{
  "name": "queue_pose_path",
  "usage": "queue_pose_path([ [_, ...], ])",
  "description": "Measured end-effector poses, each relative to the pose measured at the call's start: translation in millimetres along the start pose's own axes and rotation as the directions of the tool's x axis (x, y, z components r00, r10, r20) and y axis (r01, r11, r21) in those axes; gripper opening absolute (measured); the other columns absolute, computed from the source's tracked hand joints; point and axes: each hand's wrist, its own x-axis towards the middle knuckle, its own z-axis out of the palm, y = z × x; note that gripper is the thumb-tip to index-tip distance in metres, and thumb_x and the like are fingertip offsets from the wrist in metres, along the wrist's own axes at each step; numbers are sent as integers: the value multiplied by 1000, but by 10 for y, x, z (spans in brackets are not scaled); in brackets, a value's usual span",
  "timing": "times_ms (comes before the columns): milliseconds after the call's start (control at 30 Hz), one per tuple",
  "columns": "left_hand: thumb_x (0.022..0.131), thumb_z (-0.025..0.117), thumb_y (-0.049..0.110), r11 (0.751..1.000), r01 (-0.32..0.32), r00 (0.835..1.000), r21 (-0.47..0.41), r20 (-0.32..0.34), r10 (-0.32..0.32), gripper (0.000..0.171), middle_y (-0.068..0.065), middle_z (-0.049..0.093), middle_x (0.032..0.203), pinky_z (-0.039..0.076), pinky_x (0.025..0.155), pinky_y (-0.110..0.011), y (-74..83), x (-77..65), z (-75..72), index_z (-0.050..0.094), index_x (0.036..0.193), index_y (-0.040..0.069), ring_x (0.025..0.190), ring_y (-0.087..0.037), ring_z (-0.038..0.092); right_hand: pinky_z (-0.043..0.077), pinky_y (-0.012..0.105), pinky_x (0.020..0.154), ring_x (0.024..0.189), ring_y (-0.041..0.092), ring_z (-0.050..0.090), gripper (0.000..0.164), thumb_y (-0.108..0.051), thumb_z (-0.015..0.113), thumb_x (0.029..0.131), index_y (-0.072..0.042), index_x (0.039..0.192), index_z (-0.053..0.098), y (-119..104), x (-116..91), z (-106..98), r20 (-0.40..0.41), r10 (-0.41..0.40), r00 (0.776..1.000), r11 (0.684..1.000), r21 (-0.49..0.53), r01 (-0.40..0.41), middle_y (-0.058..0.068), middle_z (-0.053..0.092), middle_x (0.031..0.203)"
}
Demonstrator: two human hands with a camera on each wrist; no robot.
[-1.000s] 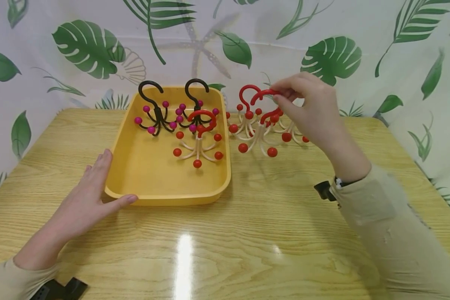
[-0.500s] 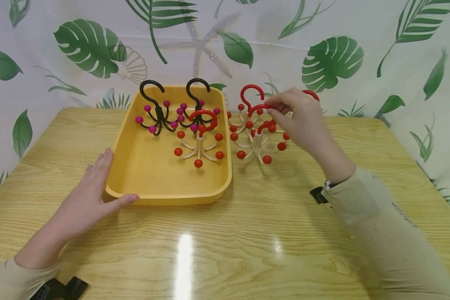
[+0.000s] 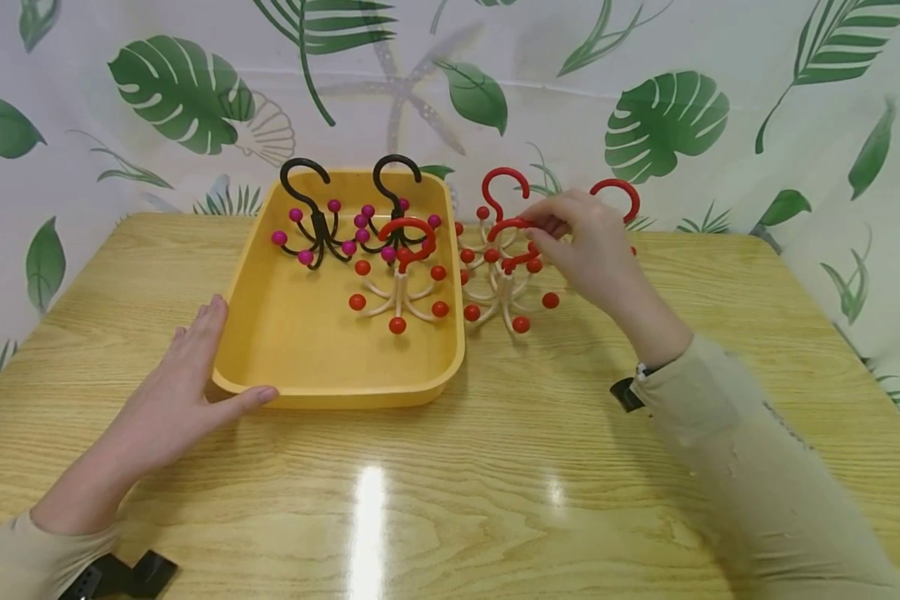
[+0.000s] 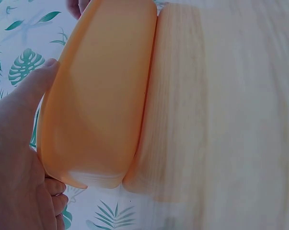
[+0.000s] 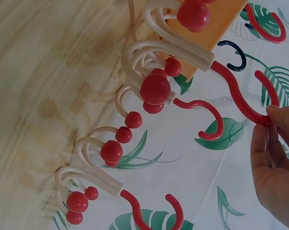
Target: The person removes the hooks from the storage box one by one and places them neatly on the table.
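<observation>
- Right hand point(image 3: 591, 246) pinches a red hanger point(image 3: 506, 288) by its hook point(image 3: 510, 222), likely the handiest hold.
- It's just right of the tray point(image 3: 345, 392), perhaps lifted.
- Left hand point(image 3: 172, 400), fingers extended, spans its corner, likely steadying it.

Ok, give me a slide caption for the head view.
Right hand pinches a red-hooked hanger beside the yellow tray; left hand touches the tray's near corner.

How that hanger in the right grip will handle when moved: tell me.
The held hanger should be stiff: its cream arms look moulded into an even curve. It may swing or twist, since the right grip pinches it only by the red hook. Its spread, ball-tipped arms could catch on the neighbouring hanger.
</observation>
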Motion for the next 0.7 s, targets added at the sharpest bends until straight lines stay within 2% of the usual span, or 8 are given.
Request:
queue_pose_path([
  [167,85,64,56,1000,2,1000,-3,0,-2,111,-7,-9,159,-5,116,-41,-4,1,2,-13,151,12,145,-28,-5,52,34,73,81,21,59,14,-2,66,88,0,102,71,20,3,52,-11,-20,1000,1000,-6,20,11,65,93],
  [367,84,64,56,1000,5,1000,0,-2,-5,111,-8,-9,159,-5,116,-41,-11,4,0,-12,152,12,145,-28,-4,51,30,72,81,21,60,16,-4,67,88,0,103,71,23,1,85,-4,-8,1000,1000,-6,8,11,66,95],
  [700,85,63,57,1000,18,1000,-8,10,-17,110,-8,-10,159,-3,116,-44,1,-5,-9,-13,151,12,145,-29,-6,52,32,73,82,22,61,16,-3,67,88,0,104,71,44,-9,95,-5,-4,1000,1000,-15,4,12,66,95],
])
